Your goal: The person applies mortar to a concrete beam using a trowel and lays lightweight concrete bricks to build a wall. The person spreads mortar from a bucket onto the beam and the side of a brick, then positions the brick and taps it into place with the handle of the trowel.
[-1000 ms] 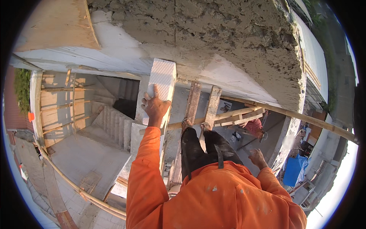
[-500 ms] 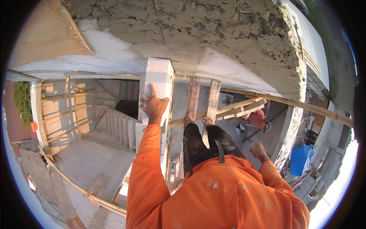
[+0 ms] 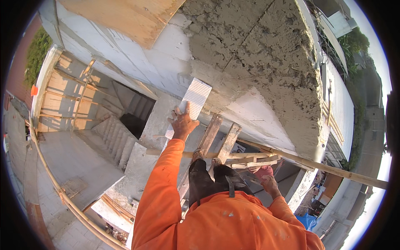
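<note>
My left hand (image 3: 183, 124) rests on a white, ribbed-textured block (image 3: 196, 96) beside the wall, its fingers spread over the face rather than wrapped round it. Above it, the pale wall (image 3: 160, 62) carries a broad patch of rough grey mortar (image 3: 250, 41). My right hand (image 3: 271, 186) hangs low at my right side with loosely extended fingers and nothing visible in it. Part of it blends with the red clothing (image 3: 263, 171) of a person below. My feet (image 3: 198, 156) stand on two narrow wooden planks (image 3: 209, 135).
A bamboo pole (image 3: 316, 160) runs along the right of the planks. Down to the left are a concrete staircase (image 3: 112, 135), a lower floor (image 3: 83, 154) and a curved bamboo rail (image 3: 62, 196). A brown board (image 3: 137, 16) leans against the wall. A blue tarp (image 3: 307, 221) lies at lower right.
My view has turned and shifted, so the wall now slants and more mortar shows. My left hand stays on the block. My right hand appears further left, over the red-clothed person.
</note>
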Available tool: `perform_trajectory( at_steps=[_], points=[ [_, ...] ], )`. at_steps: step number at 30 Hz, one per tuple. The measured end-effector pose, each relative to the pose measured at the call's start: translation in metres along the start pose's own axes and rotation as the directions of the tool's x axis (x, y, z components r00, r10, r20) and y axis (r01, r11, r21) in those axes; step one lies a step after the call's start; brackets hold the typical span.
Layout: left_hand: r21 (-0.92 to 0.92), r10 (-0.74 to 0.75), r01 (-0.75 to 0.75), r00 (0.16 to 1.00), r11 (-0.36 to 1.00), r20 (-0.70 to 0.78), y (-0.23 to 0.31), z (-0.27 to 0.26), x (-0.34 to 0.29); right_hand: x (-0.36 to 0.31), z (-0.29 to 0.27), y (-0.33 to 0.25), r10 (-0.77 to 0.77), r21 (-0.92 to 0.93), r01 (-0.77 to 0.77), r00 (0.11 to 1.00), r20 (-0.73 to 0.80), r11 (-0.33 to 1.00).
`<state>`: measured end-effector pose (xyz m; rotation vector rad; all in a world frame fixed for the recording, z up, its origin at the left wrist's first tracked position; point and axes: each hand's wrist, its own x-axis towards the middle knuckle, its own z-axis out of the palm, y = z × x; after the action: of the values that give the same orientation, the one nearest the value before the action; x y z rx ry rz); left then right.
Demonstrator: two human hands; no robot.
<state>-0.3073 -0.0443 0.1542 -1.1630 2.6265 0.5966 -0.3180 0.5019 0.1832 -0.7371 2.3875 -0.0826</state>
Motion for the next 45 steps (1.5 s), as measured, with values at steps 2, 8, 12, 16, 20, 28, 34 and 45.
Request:
perform_trajectory(
  at_steps=[2,8,12,16,20,28,34,45],
  points=[
    [-0.035,0.014,-0.015,1.0,0.999,-0.02,-0.006,0.004,0.0,0.003,0.001,0.005,-0.101,-0.098,0.109,0.992,0.075,0.989],
    [-0.041,0.011,-0.012,1.0,0.999,-0.023,-0.006,0.011,0.003,-0.001,0.003,0.005,0.005,-0.035,-0.001,0.995,0.096,0.999],
    [-0.042,0.022,-0.023,1.0,0.999,-0.017,-0.006,0.011,0.0,-0.009,0.014,0.007,-0.036,-0.037,0.039,0.995,0.088,0.999],
    [-0.047,0.011,-0.01,1.0,0.999,0.01,-0.006,0.005,0.0,-0.007,0.04,0.026,-0.071,-0.009,0.072,0.996,0.044,0.997],
    [-0.019,0.041,-0.041,0.999,0.999,-0.015,-0.004,-0.004,-0.009,-0.004,0.059,0.046,-0.155,-0.094,0.154,0.988,-0.003,0.984],
    [-0.152,0.273,-0.273,0.962,0.95,-0.022,-0.008,0.022,-0.106,0.004,0.089,0.06,-0.096,-0.007,0.096,0.986,-0.136,0.995],
    [-0.106,0.317,-0.359,0.605,0.927,0.731,-0.145,0.178,-0.253,0.05,0.136,0.059,-0.099,0.177,0.108,0.993,-0.058,0.978],
    [-0.239,-0.325,0.578,0.702,0.78,0.634,-0.097,0.092,-0.26,0.05,0.108,0.057,0.277,0.581,-0.306,0.95,0.14,0.754]
  ],
)
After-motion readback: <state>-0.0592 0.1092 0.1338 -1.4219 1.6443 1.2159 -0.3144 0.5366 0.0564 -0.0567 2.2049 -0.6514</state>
